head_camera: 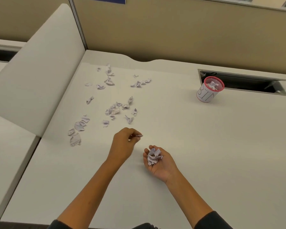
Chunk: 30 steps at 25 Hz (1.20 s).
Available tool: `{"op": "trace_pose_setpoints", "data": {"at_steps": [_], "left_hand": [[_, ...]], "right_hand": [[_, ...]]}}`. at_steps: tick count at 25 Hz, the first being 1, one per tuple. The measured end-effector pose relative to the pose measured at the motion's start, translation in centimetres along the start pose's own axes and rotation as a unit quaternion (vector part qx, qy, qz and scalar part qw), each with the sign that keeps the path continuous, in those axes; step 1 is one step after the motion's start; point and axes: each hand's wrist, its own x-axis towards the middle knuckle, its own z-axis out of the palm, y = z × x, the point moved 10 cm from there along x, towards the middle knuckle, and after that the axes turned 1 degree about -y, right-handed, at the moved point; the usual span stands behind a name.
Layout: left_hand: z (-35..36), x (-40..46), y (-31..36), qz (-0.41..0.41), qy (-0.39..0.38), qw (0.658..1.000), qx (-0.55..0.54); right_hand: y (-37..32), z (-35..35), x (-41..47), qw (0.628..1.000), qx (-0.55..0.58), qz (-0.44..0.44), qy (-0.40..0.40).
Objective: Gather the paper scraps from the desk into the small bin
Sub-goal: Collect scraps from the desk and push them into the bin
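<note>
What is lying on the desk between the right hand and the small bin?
Nothing: in the head view, bare desk separates the right hand from the bin.

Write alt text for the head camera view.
The left hand pinches a paper scrap above a white desk, beside the cupped right hand holding a crumpled handful. Many loose scraps lie beyond; far right, a small bin already holds paper.

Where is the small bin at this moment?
In the head view, the small white bin with a pink mesh rim stands upright at the far right of the white desk, just in front of the dark cable slot, holding some paper scraps.
</note>
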Motion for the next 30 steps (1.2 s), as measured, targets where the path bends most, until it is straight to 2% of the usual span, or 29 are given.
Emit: {"op": "trace_pose_setpoints", "data": {"at_steps": [3,7,9,12,15,18,23,26,28,30], "left_hand": [[4.1,0.0,4.6,0.036,-0.061,0.997,0.005],[8.8,-0.2,7.0,0.032,-0.147,0.988,-0.015],[9.3,0.4,7.9,0.039,-0.12,0.99,-0.065],[8.1,2.1,7.6,0.054,0.003,0.996,-0.073],[8.6,3.4,5.4,0.057,0.075,0.995,0.025],[11.6,4.8,2.8,0.038,0.054,0.986,0.153],[15.0,5.7,1.4,0.034,0.021,0.949,0.314],[15.7,5.7,0.8,0.026,0.012,0.931,0.365],[15.9,6.0,0.3,0.014,0.015,0.926,0.378],[16.1,6.2,0.0,0.006,0.02,0.923,0.383]], "right_hand": [[-3.0,0.6,-0.3,0.999,0.002,-0.009,-0.032],[-7.1,0.8,-0.8,0.995,0.063,-0.022,-0.076],[-9.1,0.1,-0.9,0.995,0.076,-0.017,-0.061],[-12.2,-0.6,-1.4,0.993,0.11,-0.012,-0.051],[-16.9,-0.3,-2.2,0.989,0.125,-0.035,-0.064],[-24.4,0.2,-3.0,0.986,0.113,-0.096,-0.076],[-37.1,1.6,-3.8,0.973,0.034,-0.218,-0.068],[-43.3,2.4,-3.5,0.959,-0.015,-0.282,-0.036],[-46.5,2.8,-2.7,0.942,-0.103,-0.32,0.016],[-48.7,3.2,-2.3,0.892,-0.253,-0.361,0.097]]}}
